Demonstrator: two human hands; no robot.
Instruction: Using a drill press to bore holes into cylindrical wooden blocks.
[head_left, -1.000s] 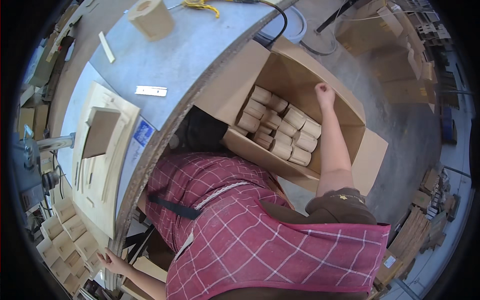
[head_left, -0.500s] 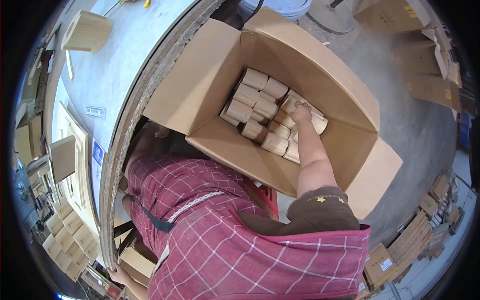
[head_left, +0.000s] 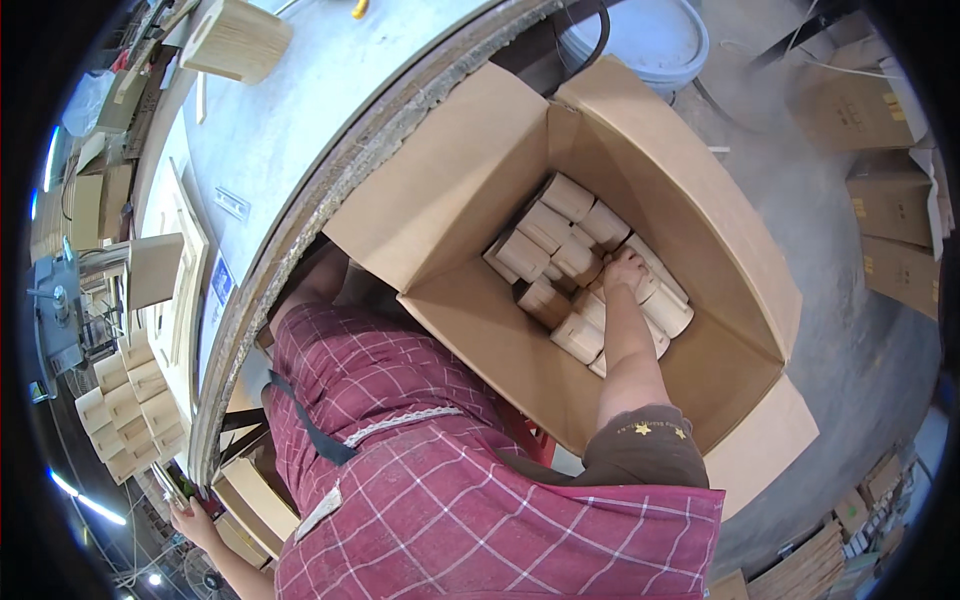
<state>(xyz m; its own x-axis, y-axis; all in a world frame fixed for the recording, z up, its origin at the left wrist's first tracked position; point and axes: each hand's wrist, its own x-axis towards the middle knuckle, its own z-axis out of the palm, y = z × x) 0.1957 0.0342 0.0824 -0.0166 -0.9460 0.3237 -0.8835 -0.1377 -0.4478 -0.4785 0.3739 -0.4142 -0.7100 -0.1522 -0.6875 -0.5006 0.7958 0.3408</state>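
Observation:
My right hand reaches into an open cardboard box, fingers curled over one of several pale wooden cylinders lying in rows on its bottom. The fingertips are partly hidden among the pieces. At the lower left, below the workbench's curved edge, my left hand has its fingers bent around something small that I cannot make out.
The workbench carries a wooden block, a small metal plate and stacked boards. More wooden blocks stand at left. A white bucket is behind the box, flattened cartons at right.
My right hand has dropped from above the box's far right side down onto the cylinders. My left hand remains low at the left. The view has shifted.

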